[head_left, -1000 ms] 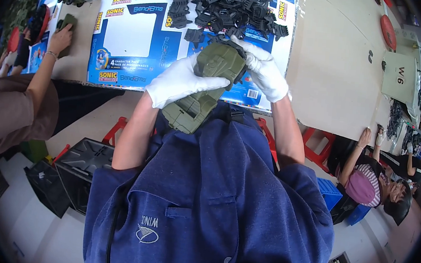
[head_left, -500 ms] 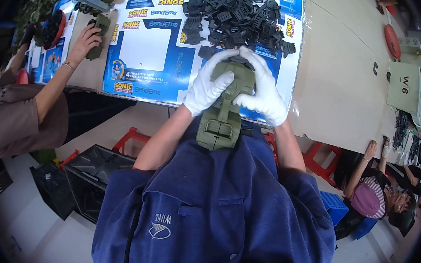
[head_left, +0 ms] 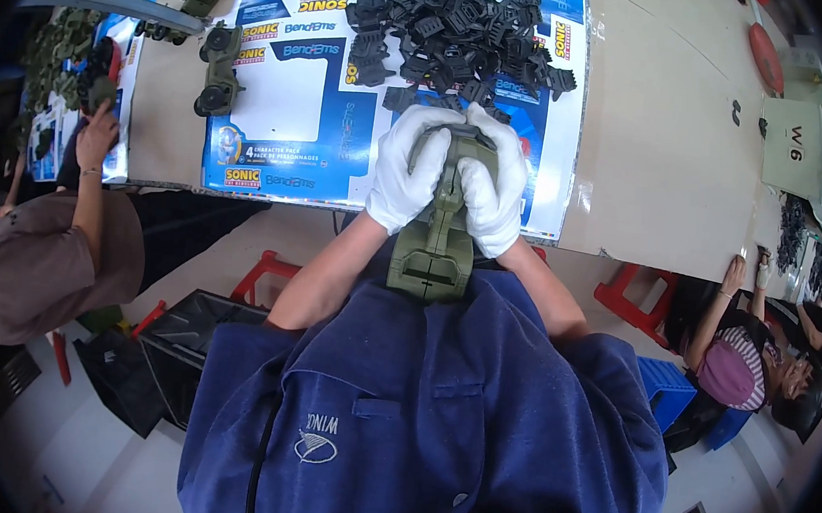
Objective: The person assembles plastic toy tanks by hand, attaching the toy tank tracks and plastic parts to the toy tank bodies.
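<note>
Both my hands wear white gloves and are wrapped round an olive-green plastic toy vehicle point(head_left: 433, 249), held upright at the table's front edge, close to my body. My left hand point(head_left: 407, 173) grips its left side, with the thumb against the body. On the other side my right hand point(head_left: 497, 191) closes round it, thumb pressing on the upper part. A black plastic piece point(head_left: 463, 130) shows at the toy's far end, between my fingertips; how it sits there is partly hidden. Just beyond my fingers lies a heap of black plastic parts point(head_left: 455, 31).
Printed blue-and-white card sheets point(head_left: 292, 163) cover the table here. A green toy vehicle with black wheels point(head_left: 219, 69) lies at the left. A co-worker's hand point(head_left: 99, 136) reaches among parts farther left. Red stools point(head_left: 635, 294) and black crates point(head_left: 191, 335) stand below.
My right thumb has moved up along the toy, and the black piece at its far end shows more. The co-worker at left has let go of a green toy vehicle and reached farther left.
</note>
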The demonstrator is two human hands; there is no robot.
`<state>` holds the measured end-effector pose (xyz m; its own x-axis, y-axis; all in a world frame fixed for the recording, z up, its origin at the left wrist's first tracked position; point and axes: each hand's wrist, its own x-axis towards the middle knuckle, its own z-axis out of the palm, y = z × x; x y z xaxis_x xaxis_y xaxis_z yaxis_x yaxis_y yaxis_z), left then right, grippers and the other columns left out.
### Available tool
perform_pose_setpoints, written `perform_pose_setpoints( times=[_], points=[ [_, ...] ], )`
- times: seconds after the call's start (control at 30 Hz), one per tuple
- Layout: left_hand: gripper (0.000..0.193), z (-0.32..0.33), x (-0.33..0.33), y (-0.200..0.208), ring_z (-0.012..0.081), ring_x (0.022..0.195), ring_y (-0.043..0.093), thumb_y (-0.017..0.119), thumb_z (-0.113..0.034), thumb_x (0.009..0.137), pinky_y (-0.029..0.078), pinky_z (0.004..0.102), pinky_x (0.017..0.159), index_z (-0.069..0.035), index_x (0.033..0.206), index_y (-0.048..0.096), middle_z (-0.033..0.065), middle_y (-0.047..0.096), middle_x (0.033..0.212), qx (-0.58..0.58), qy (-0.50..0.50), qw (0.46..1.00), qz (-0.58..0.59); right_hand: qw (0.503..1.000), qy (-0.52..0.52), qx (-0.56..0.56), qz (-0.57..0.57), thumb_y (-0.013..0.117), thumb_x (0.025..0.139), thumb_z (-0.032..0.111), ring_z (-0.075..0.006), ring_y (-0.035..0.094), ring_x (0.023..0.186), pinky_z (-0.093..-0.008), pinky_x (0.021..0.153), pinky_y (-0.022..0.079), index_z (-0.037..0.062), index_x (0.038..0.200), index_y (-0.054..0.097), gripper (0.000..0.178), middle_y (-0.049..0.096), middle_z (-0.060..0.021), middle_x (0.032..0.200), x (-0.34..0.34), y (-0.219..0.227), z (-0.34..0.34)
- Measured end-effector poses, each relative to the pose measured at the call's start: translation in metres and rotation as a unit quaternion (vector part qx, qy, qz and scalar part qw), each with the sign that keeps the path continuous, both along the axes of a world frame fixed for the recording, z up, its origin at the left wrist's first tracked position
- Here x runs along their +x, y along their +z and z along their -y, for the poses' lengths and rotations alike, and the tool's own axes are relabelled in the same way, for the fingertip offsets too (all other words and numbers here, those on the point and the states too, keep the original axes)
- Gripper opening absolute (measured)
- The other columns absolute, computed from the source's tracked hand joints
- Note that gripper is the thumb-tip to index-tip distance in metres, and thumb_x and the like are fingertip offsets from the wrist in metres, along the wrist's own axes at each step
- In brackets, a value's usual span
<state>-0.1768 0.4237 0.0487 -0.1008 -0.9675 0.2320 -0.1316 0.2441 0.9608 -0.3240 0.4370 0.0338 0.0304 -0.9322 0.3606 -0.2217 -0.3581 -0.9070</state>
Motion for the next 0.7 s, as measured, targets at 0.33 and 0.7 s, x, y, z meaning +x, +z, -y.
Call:
perform_pose_setpoints(
  times=[0.33,0.7],
  points=[
    [0.053,0.002,-0.003,-0.011,0.0279,0.115,0.059,0.050,-0.042,0.097,0.041,0.0367,0.101,0.002,0.126,0.056,0.0170,0.061,0.122,0.036,-0.058,0.991,-0.118,0.998,-0.020,-0.042,-0.035,0.071,0.079,0.024,-0.0381,0.062,0.105,-0.0433,0.094,0.047,-0.0005,0.122,0.053,0.053,0.063,-0.0226,0.120,-0.003,0.010,0.004],
    [0.029,-0.013,0.003,-0.014,0.0281,0.095,0.061,0.048,-0.020,0.095,0.045,0.0356,0.089,0.003,0.105,0.062,0.0159,0.062,0.103,0.020,-0.047,0.998,-0.041,0.996,-0.029,-0.060,-0.052,0.071,0.074,0.019,-0.0373,0.062,0.094,-0.0438,0.085,0.048,0.0004,0.114,0.057,0.046,0.066,-0.0205,0.110,-0.003,0.011,-0.014]
  ],
)
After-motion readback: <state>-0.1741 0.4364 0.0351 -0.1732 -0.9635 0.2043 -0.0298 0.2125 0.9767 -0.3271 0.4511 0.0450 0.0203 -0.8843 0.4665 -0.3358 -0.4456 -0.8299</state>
